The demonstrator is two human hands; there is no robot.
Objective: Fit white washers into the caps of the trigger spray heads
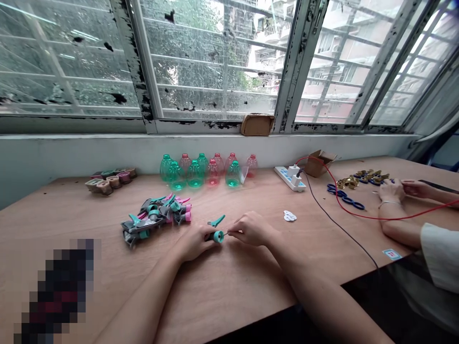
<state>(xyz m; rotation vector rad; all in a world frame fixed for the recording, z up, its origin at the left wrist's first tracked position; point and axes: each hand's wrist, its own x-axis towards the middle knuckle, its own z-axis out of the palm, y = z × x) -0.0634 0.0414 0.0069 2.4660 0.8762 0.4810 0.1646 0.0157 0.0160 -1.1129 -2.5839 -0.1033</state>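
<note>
My left hand [193, 242] is closed around a spray bottle trigger head [218, 236], grey with a teal lever and a teal collar. The collar's open end points toward me and slightly right. Just right of it, my right hand [253, 228] pinches a thin, thread-like tube [225, 234] whose tip is at the collar. Whether the tip sits inside the collar I cannot tell. Left of my hands lies a pile of trigger heads [154, 217] in grey, teal and pink. Behind them stand several green bottles [195, 175] and pink bottles [213, 175], all without tops.
Small boxed items [111, 180] sit at the back left. A white power strip [289, 178] has a red cable [339, 196] and a dark cable running right. White labels [289, 216] lie nearby. At right, a co-worker's hands [392, 191] are beside blue-handled scissors [346, 197] and gold pieces.
</note>
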